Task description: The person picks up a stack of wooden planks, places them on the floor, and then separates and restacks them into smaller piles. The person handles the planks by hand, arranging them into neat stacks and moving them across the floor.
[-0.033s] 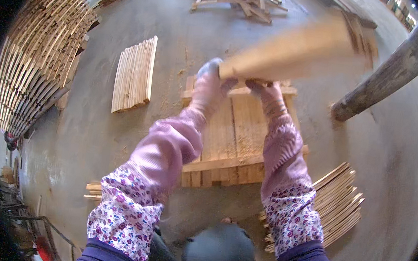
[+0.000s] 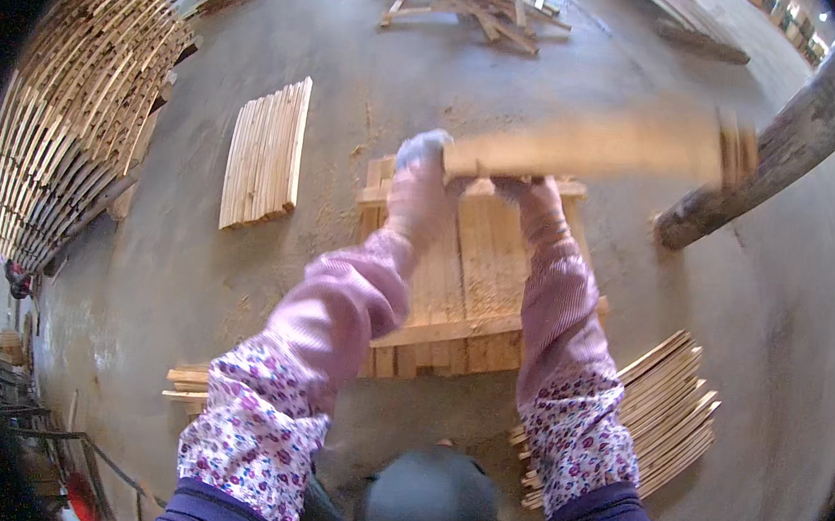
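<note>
Both my hands hold up a blurred bundle of wooden slats [image 2: 589, 146], which reaches out to the right. A pale glove covers my left hand [image 2: 421, 175], closed round the bundle's left end. Close by, my right hand [image 2: 534, 201] has its fingers curled at the bundle's lower edge, partly hidden by it. Beneath my hands lies a low wooden platform [image 2: 435, 282] of wide boards with crosspieces, sprinkled with sawdust.
A neat row of slats [image 2: 265, 155] lies on the left floor, another slat stack [image 2: 669, 415] at near right. A leaning post [image 2: 769, 164] stands right, near the bundle's end. Loose offcuts [image 2: 482, 6] lie ahead; tall slat stacks [image 2: 90, 109] fill the far left.
The bundle's right end has swung down toward me, so the bundle is closer to level. Both hands have dropped slightly and keep their hold.
</note>
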`<state>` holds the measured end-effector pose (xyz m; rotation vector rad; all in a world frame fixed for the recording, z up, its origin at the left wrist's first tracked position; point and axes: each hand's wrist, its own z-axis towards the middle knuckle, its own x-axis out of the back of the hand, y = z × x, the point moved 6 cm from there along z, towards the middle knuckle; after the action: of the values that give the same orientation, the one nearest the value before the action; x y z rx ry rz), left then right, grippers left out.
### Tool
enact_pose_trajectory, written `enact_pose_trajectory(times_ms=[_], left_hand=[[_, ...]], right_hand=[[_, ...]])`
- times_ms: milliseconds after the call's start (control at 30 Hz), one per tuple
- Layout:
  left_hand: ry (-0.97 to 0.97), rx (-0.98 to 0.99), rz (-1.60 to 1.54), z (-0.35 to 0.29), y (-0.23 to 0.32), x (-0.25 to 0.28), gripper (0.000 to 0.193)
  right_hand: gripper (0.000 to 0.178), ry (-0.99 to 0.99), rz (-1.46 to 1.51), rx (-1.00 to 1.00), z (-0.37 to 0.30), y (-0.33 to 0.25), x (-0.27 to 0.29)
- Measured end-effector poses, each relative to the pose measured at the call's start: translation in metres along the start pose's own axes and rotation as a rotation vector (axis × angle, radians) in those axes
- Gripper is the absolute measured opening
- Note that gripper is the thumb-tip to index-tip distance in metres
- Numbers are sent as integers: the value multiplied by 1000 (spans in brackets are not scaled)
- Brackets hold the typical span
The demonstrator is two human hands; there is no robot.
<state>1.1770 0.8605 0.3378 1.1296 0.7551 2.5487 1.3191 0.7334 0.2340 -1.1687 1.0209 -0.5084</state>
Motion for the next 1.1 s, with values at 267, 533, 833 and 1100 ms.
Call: enact_pose_trajectory(times_ms=[267, 533, 833, 1100], left_hand=[[140, -143, 46, -44, 42, -45, 66], [154, -154, 34, -34, 44, -30, 77], [85, -183, -89, 30, -13, 63, 66], [86, 240, -465, 24, -219, 191, 86]], right_hand=[[42, 62, 403, -74, -34, -3, 63], [45, 97, 272, -27, -29, -20, 65], [49, 39, -81, 43, -1, -40, -30], [67, -39, -440, 258, 26, 34, -254]])
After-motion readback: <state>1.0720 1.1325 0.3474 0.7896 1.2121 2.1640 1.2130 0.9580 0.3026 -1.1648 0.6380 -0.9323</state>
